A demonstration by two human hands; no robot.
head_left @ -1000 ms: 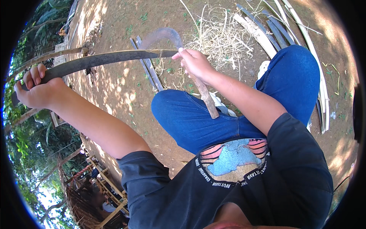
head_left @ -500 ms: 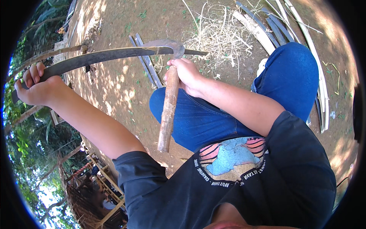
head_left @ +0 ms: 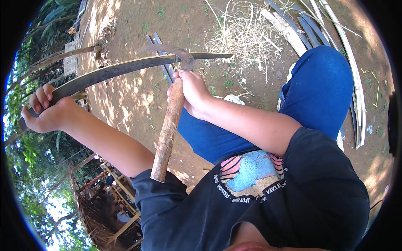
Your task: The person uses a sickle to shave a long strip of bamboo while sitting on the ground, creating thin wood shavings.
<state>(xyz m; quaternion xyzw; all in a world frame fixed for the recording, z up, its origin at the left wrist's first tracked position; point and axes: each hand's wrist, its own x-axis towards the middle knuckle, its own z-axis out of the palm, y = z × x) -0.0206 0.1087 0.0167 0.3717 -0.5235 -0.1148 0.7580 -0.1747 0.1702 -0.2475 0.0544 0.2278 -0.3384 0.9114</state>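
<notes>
My left hand (head_left: 54, 109) is closed round the near-left end of a long, dark, slightly curved strip of what looks like bamboo (head_left: 106, 74), with a pale edge. In my right hand (head_left: 193, 93) is a sickle (head_left: 171, 125), gripped at the top of its rough wooden handle just below the blade. Its curved brown blade (head_left: 182, 54) lies across the strip and hooks leftward over it, appearing to touch the pale edge. The strip's tapered far end sticks out past the blade to the right.
Pale curled shavings (head_left: 247, 39) lie heaped on the dirt ahead. Dark strips (head_left: 309, 31) and long pale strips (head_left: 356, 90) rest at the right. Beyond the sickle are two thin dark strips (head_left: 167, 73). My bent knee in blue jeans (head_left: 320, 83) is close by.
The sickle has slid left along the strip, and its handle now slants more toward my left. My left hand and the strip's left end have come slightly lower and to the right.
</notes>
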